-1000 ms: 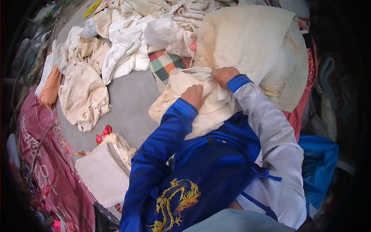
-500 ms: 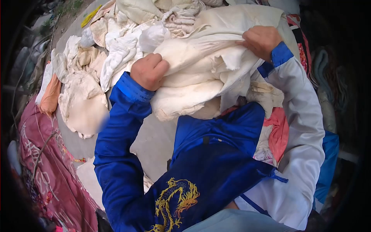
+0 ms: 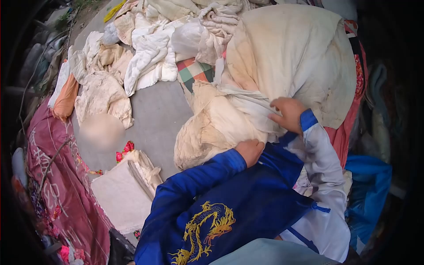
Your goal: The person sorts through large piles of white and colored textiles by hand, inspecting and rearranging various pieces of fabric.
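At the far left lies a maroon sheet (image 3: 66, 185) with white writing, and by its upper end is an orange bundle (image 3: 66, 99). Next comes a crumpled beige cloth (image 3: 106, 95); nearer to the person, a folded pale pad (image 3: 121, 198) lies flat on the grey surface (image 3: 154, 110). White quilted cloths (image 3: 152, 53) are heaped behind, and a checked fabric (image 3: 194, 73) shows beside them.

The cream cloth (image 3: 216, 123) lies in loose folds in front of the person, just below this checked fabric. The left hand (image 3: 250, 151) has its fingers curled closed on the near edge of the cloth. The right hand (image 3: 290, 115) is open, thumb and fingers apart, over the right side of the folds; I cannot tell if it touches them. Behind it is a big cream bundle (image 3: 296, 48), and at the right a blue sheet (image 3: 371, 185).

I judge the cloth soft, limp and rather light, with thin, worn places which could tear. It is better to take a wide hold, at two thicker edges well apart.
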Demonstrator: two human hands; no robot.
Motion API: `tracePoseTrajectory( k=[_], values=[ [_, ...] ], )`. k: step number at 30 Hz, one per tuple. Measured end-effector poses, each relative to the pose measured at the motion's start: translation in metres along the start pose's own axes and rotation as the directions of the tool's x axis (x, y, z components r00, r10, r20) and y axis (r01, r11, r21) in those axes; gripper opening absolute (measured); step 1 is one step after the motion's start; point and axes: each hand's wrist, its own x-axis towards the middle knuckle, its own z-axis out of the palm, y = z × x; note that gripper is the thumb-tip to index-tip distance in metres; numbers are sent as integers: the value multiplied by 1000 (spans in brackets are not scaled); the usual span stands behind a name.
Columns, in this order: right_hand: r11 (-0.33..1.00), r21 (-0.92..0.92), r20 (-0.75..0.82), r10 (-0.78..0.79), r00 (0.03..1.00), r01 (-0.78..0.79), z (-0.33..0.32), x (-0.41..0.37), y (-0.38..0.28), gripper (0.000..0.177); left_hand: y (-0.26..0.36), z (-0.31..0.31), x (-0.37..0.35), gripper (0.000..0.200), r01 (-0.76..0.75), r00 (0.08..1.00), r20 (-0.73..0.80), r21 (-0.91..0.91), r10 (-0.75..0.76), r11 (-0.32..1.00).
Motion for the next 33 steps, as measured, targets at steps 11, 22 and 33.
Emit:
tracePoseTrajectory(
  k=[11, 22, 33],
  values=[
    [824, 555, -480, 429, 765, -114, 113, 215, 33, 30, -16, 10, -11, 18, 25, 1000, 17, -15, -25, 1000],
    [-99, 822, -513, 299, 804, 561, -85, 0, -14, 37, -22, -30, -7, 22, 48, 999, 21, -149, -46, 988],
    [-262, 959, 108, -16, 994, -108, 101, -118, -55, 37, -36, -110, 70, 69, 411, 738, -670, 347, -84, 843]
  ],
)
